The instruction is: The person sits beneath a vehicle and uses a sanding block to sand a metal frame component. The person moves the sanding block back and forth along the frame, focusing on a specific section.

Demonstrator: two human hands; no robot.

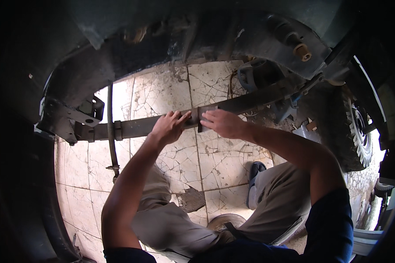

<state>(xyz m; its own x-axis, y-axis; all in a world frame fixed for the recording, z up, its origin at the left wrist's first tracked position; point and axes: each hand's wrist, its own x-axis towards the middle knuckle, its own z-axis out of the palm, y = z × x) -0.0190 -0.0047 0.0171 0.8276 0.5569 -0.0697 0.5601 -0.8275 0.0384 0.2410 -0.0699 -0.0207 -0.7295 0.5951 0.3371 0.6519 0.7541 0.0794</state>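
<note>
A long dark leaf spring [140, 127] runs across in front of me under a vehicle's frame. My left hand [167, 127] lies on it near the middle, fingers spread over its top, thumb side toward the right. Just to the right, a dark metal clip [199, 119] stands around the spring, its upper edge showing above the bar. My right hand [224, 123] is closed at this clip, with bent fingers pressed together on its right side; the fingertips are partly blurred. The thumb of the right hand is hidden.
The dark vehicle frame [162, 50] arches overhead. A thin rod or hose [111, 131] hangs at the left. On the right are a toothed metal wheel [360, 131] and a brass-coloured fitting [303, 52]. Cracked pale tiles [224, 162] cover the floor; my legs straddle a round seat [226, 220].
</note>
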